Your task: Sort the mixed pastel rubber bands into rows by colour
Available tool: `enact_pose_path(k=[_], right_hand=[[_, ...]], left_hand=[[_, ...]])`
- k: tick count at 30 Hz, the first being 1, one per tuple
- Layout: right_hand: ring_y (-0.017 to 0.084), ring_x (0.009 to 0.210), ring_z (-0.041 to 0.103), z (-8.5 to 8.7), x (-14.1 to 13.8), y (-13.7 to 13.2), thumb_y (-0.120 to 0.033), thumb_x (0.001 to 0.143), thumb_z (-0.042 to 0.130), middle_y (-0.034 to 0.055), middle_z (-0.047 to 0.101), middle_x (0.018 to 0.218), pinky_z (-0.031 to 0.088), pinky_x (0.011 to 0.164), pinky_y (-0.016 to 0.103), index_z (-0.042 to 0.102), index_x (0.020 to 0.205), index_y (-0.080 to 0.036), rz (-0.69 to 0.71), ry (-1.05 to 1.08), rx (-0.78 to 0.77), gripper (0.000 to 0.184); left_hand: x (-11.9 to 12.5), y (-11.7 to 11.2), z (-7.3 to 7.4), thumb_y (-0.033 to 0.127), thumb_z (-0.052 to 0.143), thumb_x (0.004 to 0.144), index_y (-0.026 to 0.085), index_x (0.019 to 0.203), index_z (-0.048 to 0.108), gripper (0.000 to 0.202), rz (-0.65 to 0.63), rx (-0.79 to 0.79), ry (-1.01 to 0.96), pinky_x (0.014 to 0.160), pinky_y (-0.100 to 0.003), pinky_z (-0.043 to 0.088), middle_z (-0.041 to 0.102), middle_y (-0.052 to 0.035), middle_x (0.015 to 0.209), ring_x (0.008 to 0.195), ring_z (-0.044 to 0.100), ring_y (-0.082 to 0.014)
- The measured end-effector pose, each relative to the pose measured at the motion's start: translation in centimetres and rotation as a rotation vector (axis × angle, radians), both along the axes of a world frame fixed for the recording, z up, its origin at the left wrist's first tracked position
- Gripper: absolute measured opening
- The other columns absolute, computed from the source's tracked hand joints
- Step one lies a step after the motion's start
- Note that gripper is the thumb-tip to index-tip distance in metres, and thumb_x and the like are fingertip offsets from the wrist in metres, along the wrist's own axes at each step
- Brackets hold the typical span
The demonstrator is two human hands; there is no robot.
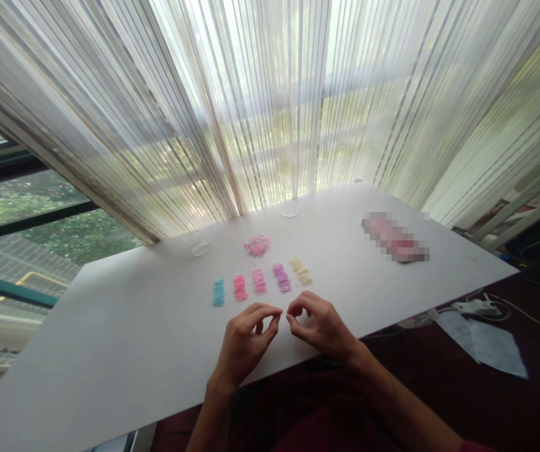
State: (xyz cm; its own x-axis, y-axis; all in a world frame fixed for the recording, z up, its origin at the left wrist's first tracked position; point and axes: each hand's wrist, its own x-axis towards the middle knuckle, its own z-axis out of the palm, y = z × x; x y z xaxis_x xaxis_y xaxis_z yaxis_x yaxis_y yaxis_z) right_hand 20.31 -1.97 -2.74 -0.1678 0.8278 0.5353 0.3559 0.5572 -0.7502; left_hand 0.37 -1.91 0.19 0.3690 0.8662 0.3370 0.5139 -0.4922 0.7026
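My left hand [246,339] and my right hand [319,326] hover over the near edge of a white table [110,351], fingertips pinched and almost meeting. What they pinch is too small to make out. Just beyond them lies a row of small sorted piles: teal [218,292], pink [240,287], a second pink [259,281], purple [282,277] and yellow [301,270]. A mixed pink heap [257,245] sits behind the row.
Two small clear dishes [198,243] [289,211] stand near the table's far edge, by striped sheer curtains [270,107]. A blurred pink object [395,237] lies at the right. Cables, a power strip [472,307] and paper [486,342] lie on the floor at right.
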Motion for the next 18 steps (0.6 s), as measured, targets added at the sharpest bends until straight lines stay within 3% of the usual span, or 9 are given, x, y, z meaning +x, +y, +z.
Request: enact_pose_path(k=[5,18], right_hand=[[0.015,0.070,0.057,0.03,0.00,-0.08,-0.013,0.085,0.063,-0.0010,0.060,0.075,0.048,0.068,0.026,0.062,0.082,-0.022,0.006,-0.015,-0.001,0.010],[0.015,0.071,0.056,0.14,-0.06,-0.07,-0.010,0.085,0.059,-0.0009,0.059,0.075,0.047,0.068,0.026,0.058,0.079,-0.022,0.017,-0.021,0.006,0.014]], left_hand=[[0.39,0.13,-0.06,0.028,0.060,0.098,0.022,0.098,0.069,0.010,-0.002,-0.089,0.008,0.063,-0.023,0.048,0.069,-0.0007,0.091,0.065,0.056,-0.0107],[0.60,-0.01,-0.05,0.039,0.052,0.100,0.020,0.094,0.061,0.022,-0.036,-0.320,-0.003,0.058,-0.024,0.042,0.060,-0.0001,0.079,0.066,0.052,-0.0132]])
